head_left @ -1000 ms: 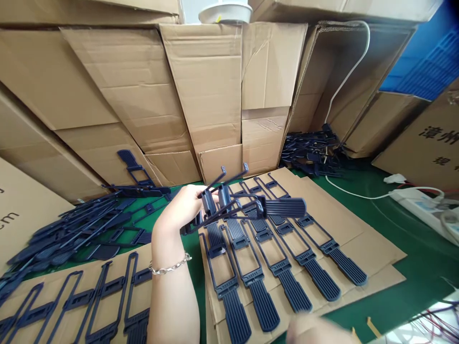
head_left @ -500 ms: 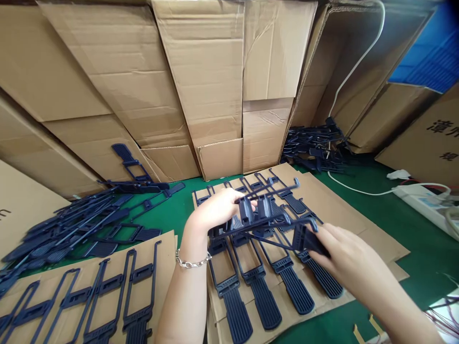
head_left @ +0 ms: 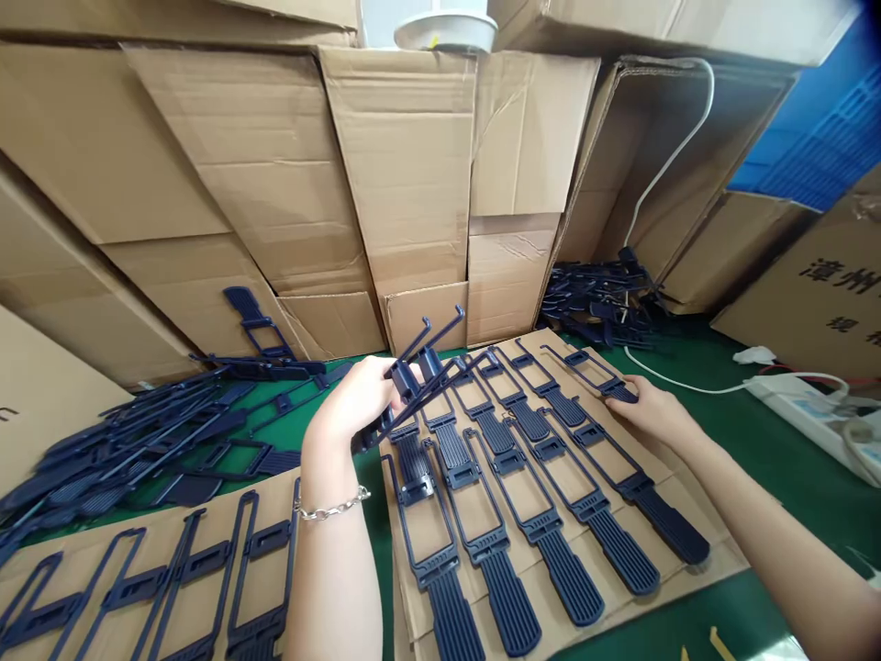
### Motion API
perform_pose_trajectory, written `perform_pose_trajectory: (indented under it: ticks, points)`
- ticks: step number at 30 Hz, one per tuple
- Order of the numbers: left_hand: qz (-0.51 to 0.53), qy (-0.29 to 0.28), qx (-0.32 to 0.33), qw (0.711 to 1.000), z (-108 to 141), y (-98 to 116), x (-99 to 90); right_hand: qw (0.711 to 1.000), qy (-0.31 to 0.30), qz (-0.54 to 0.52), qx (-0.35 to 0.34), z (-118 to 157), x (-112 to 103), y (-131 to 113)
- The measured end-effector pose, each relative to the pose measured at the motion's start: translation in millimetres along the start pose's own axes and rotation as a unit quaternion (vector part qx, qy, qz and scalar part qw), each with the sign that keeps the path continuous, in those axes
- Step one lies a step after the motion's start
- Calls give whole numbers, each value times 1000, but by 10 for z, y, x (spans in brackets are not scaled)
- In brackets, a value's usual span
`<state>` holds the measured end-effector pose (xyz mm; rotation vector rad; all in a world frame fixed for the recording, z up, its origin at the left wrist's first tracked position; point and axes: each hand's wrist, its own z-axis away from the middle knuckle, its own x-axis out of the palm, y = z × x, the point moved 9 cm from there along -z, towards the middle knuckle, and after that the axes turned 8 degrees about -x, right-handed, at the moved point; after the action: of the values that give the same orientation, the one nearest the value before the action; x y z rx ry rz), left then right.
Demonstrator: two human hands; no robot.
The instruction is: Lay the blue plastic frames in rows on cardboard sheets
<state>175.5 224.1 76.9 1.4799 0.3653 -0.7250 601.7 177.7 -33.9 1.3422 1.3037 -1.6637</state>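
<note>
1. Carried away from beside the left hand (head_left: 358,397) since a moment ago, one navy frame (head_left: 585,367) is now out at the right hand (head_left: 651,408), over at the right end of the far row.
2. That right hand has its fingers closed on the frame's ridged end, low over the cardboard sheet (head_left: 688,477).
3. From where I stand, the left hand is wrapped round a bundle of frames (head_left: 419,372), held raised, hooked ends tilting up and away; a chain bracelet (head_left: 330,507) circles its wrist.
4. Between the hands and nearer the wearer lie rows of matching frames (head_left: 557,555).
5. Left of the left hand sprawls a tangled heap (head_left: 138,441); beyond the right hand, another pile (head_left: 598,303).
</note>
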Motion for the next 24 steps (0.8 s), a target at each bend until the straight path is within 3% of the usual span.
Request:
perform_pose_trajectory:
  ticks: [4,14,17,21,24]
  points:
    - [22,-47,17,999,37,93,121,998,-30,52,33,-84,51,-56]
    - [30,-46,-3,998,6,48,165,993,-68,93,10,-172,120,-79]
    - [46,-42,-1,998,-30,30,175,995,-44,94,-1,-252,79,-117]
    - [82,-6,29,996,-64,58,93,998,-5,68,-13,-384,118,-205]
    - [112,69,56,990,-19,115,-85,999,1,45,-18,-456,244,-260]
